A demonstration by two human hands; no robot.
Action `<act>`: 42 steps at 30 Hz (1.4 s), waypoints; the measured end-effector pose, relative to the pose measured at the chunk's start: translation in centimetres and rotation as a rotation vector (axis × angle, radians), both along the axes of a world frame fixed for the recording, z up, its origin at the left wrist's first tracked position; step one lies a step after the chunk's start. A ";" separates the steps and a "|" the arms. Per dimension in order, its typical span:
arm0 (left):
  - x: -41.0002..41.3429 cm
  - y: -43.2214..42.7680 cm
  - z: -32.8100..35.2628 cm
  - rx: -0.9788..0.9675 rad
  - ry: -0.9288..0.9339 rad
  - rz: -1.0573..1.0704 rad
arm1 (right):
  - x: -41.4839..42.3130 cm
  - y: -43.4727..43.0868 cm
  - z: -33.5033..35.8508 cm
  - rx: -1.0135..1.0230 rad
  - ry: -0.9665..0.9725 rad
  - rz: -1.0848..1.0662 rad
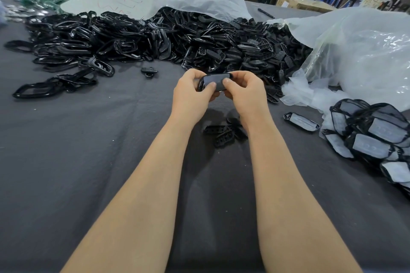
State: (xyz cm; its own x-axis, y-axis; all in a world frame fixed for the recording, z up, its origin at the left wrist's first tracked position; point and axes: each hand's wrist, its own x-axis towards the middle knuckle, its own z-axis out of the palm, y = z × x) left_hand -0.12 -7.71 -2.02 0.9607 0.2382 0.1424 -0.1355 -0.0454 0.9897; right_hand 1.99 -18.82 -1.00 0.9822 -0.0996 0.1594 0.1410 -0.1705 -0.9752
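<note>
One black oval shell [214, 82] with a matt grey face is held at frame centre, above the dark worktop [88, 162]. Its left end is gripped by the left hand [193, 93] and its right end by the right hand [244, 91], thumbs pressed on the face. One like piece [301, 121] is seen lying alone at right, and one pen [265, 13] at upper right. Heaps of black frames [88, 37] and black inserts [244, 46]: too many to be counted
</note>
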 end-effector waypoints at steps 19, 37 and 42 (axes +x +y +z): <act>-0.1 0.4 -0.1 -0.067 0.036 -0.095 | -1.2 0.8 0.3 -0.133 -0.169 -0.032; 0.2 0.0 0.0 0.037 -0.046 0.072 | -1.5 2.3 0.3 -0.214 -0.248 -0.067; 0.1 -0.1 0.1 0.089 -0.058 0.086 | -1.5 2.5 0.3 -0.216 -0.255 -0.099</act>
